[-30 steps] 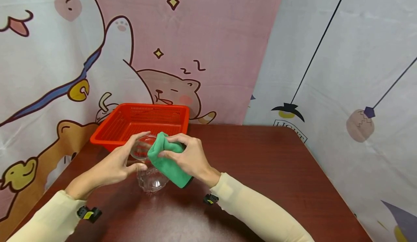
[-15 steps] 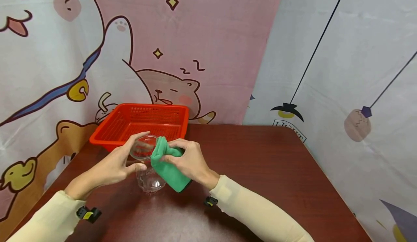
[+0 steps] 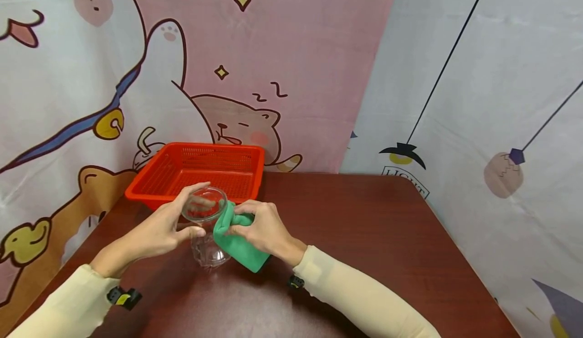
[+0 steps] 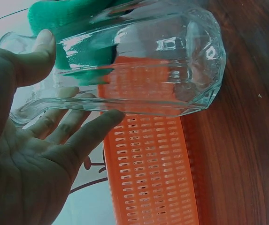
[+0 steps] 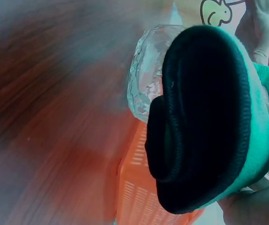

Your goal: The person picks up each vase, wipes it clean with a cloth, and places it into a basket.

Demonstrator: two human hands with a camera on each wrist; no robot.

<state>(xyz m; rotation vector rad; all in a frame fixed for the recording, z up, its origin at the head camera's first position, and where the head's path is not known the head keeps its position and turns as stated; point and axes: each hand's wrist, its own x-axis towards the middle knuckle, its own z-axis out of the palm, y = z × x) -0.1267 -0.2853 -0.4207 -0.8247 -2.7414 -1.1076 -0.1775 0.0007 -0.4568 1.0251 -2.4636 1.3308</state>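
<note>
A clear glass jar (image 3: 208, 253) with a wide round mouth stands tilted in the head view. My left hand (image 3: 157, 233) grips it near the neck, thumb on the near side and fingers behind. Seen from the left wrist, the jar (image 4: 202, 65) has faceted sides and a thick base. A green cloth (image 3: 246, 249), folded over, is pinched between the thumb and fingers of my right hand (image 3: 269, 229). It lies against the jar's right side, just below the rim. In the right wrist view the cloth (image 5: 261, 150) shows a dark inner side and hides much of the jar.
An orange-red slotted plastic basket (image 3: 214, 178) stands at the back left of the brown wooden table (image 3: 364, 242), just behind the jar. A cartoon-printed curtain (image 3: 309, 65) hangs along the table's far and side edges.
The cloth in my right hand has slid down from the jar's rim to its side, so more of the mouth shows. My left hand has kept its hold on the jar with hardly any movement.
</note>
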